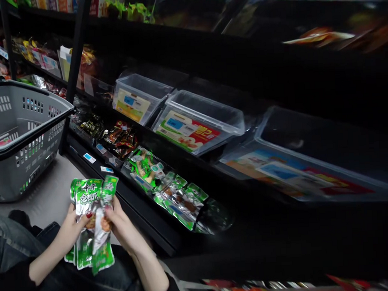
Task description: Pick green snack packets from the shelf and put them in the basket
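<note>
Both my hands hold a stack of green snack packets (87, 201) low at the left, above my knees in jeans. My left hand (70, 228) grips the stack from the left, its thumb across the front. My right hand (120, 223) closes on the rightmost packet (103, 244) from the right. Just to the right, on the bottom shelf, lie more green packets (175, 198) of the same kind.
A grey shopping basket (35, 126) with a black handle stands on the floor at the left. Clear plastic bins (208, 119) with labels sit tilted on the dark shelf above. Red and dark snack packets (119, 138) fill the lower shelf further left.
</note>
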`<state>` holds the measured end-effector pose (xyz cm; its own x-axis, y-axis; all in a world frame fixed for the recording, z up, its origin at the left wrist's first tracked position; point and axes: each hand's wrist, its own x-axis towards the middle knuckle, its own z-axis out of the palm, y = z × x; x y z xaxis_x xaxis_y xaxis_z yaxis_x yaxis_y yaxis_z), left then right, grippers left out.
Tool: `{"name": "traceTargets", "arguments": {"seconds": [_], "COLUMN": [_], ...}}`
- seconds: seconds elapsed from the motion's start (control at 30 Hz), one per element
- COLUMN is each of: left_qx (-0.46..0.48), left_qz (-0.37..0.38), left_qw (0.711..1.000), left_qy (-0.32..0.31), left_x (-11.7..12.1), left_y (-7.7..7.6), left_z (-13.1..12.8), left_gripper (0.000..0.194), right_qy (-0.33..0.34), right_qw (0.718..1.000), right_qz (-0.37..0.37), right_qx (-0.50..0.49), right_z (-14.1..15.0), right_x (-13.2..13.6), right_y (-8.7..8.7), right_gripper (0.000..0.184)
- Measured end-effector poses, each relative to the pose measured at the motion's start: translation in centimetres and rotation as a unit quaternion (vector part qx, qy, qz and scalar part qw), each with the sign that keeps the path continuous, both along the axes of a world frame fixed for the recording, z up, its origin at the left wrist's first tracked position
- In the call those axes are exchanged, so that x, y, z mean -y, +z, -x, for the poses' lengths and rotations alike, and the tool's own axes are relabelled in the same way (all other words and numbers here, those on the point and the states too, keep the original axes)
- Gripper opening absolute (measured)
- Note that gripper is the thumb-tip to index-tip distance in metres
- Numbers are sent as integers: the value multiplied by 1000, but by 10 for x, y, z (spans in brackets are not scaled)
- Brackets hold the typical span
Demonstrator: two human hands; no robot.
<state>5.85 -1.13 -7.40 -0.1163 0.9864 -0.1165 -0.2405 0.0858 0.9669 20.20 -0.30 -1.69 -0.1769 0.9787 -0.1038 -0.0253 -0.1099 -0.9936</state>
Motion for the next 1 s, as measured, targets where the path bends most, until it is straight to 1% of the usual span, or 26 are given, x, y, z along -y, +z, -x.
{"name": "traceTargets", "arguments": {"seconds": [0.03,0.1,0.13,0.2,0.23,0.3,0.37,0.43,0.5,0.6,0.73,0.9,1.0], "left_qx": [-2,24,45,68,67,50,43,50,60,74,80,89,81], "left_qz": [-4,3,14,35,43,53,59,60,55,57,64,73,73], "left_qw": [1000,1000,999,997,997,997,996,994,993,991,989,987,988], "left_qy": [6,9,7,-4,-11,-28,-50,-74,-89,-99,-110,-111,-107], "left_x": [0,-1,-2,-3,-4,-5,-5,-4,-2,0,1,1,3], "left_y": [-1,-4,-4,-4,-3,0,4,6,7,6,5,7,10], "left_z": [0,2,2,5,6,8,9,9,8,7,8,9,9], "left_gripper": [35,40,43,48,48,46,47,46,43,41,41,46,45], "right_qy": [-16,-51,-67,-91,-100,-100,-82,-61,-50,-57,-60,-43,-32], "right_qw": [998,986,979,973,973,982,993,998,998,997,997,998,998], "right_qz": [-28,-65,-70,-60,-54,-50,-46,-31,-14,-16,-22,-10,-10], "right_qx": [54,147,179,204,199,151,72,-2,-37,-40,-40,-51,-54], "right_z": [5,15,19,25,27,27,24,17,11,6,8,8,8], "right_x": [0,-2,-3,-6,-8,-10,-11,-12,-12,-11,-9,-7,-7], "right_y": [-2,-7,-9,-13,-15,-18,-21,-23,-24,-22,-19,-24,-26], "right_gripper": [49,45,43,38,35,29,25,24,24,23,20,19,19]}}
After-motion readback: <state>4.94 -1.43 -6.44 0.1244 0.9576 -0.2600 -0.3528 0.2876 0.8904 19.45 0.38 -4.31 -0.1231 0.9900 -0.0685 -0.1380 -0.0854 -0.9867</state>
